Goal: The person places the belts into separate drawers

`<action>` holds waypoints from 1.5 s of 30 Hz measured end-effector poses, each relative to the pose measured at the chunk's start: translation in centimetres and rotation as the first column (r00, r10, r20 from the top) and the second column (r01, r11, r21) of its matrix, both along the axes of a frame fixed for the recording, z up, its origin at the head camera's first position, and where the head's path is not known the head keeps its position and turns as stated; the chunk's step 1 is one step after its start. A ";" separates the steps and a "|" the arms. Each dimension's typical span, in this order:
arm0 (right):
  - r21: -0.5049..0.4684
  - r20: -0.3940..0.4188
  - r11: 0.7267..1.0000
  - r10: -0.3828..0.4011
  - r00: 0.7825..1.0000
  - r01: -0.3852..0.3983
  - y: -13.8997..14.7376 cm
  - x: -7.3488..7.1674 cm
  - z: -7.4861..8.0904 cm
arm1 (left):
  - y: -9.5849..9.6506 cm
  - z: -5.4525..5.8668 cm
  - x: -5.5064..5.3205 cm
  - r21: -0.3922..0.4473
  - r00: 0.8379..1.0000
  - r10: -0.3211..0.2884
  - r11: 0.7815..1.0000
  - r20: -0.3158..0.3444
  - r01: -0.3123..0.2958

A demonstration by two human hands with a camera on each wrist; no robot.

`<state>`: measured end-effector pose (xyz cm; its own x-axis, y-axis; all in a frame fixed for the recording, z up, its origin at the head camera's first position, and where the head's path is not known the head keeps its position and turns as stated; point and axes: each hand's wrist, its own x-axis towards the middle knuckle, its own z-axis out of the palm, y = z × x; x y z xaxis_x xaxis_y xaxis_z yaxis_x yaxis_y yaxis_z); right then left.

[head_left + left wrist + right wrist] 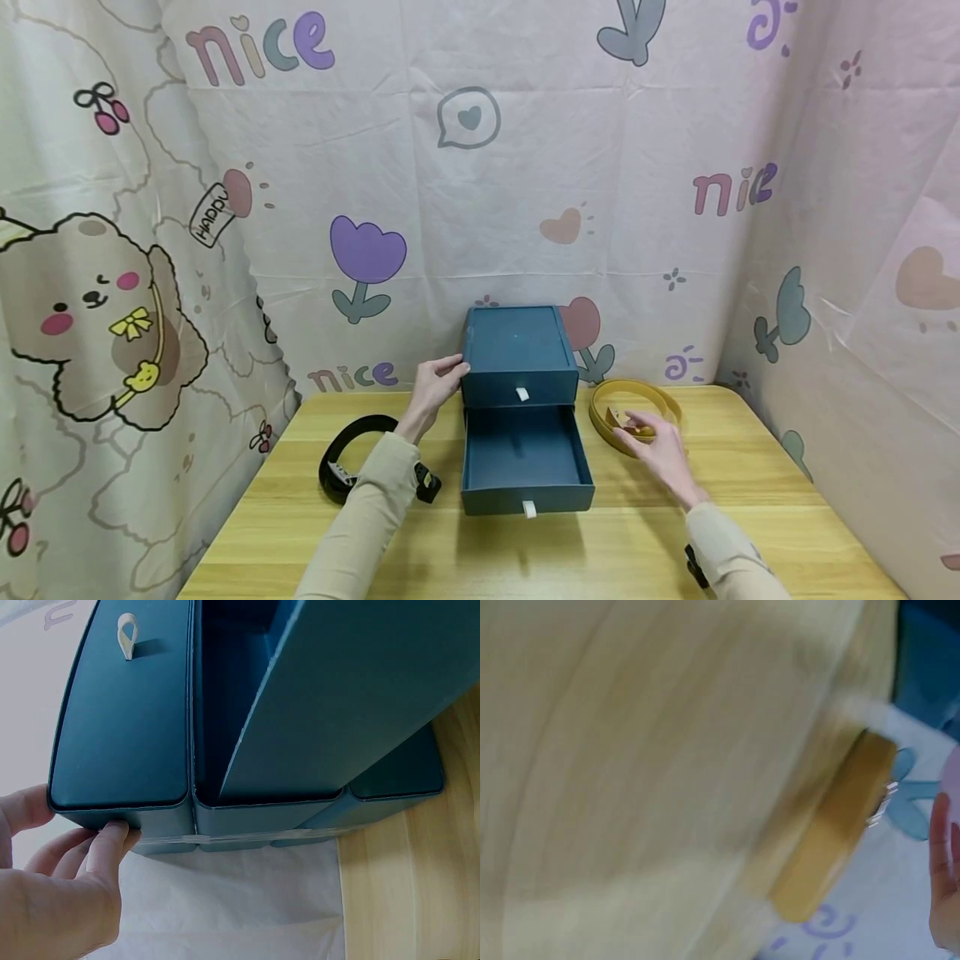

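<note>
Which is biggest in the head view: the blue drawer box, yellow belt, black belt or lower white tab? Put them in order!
1. Blue drawer box
2. Yellow belt and black belt: too close to rank, since the left sleeve hides part of the black one
3. Lower white tab

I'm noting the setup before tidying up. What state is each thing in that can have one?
Drawer unit: upright
Top drawer: shut
Middle drawer: pulled open
Bottom drawer: looks shut, partly hidden
Yellow belt: coiled
Black belt: looped, partly hidden
Patterned curtain: hanging, creased
</note>
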<state>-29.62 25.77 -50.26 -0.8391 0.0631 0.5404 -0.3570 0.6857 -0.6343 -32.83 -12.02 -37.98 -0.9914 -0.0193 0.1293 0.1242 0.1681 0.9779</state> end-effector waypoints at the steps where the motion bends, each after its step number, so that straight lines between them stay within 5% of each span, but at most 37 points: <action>1: 0.032 0.030 0.999 -0.012 0.999 0.011 0.4 -0.2 -0.3 | 0.0 0.0 0.0 0.000 1.000 0.000 1.000 0.001 0.000; 8: 0.192 0.160 0.981 -0.058 0.985 0.027 2.1 -1.3 -1.4 | 0.0 0.0 -0.1 0.004 1.000 -0.004 1.000 -0.002 0.004; 18: 0.235 0.257 0.972 -0.053 0.965 -0.009 3.5 -2.6 -2.6 | 0.0 0.1 0.0 0.008 1.000 -0.003 1.000 0.007 0.003; 27: 0.287 0.243 0.958 -0.080 0.967 0.007 4.1 -3.4 -3.3 | 0.0 0.2 0.0 0.018 1.000 -0.004 1.000 0.016 0.004; 45: 0.251 0.235 0.967 -0.014 0.972 -0.047 4.7 -3.2 -3.3 | 0.0 0.1 -0.2 0.037 1.000 -0.004 0.999 0.019 0.003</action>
<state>-32.87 30.47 -53.59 -0.9433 -0.0648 0.3256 -0.2321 0.8301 -0.5071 -33.00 -11.98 -37.92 -0.9938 -0.0202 0.1094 0.1058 0.1315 0.9857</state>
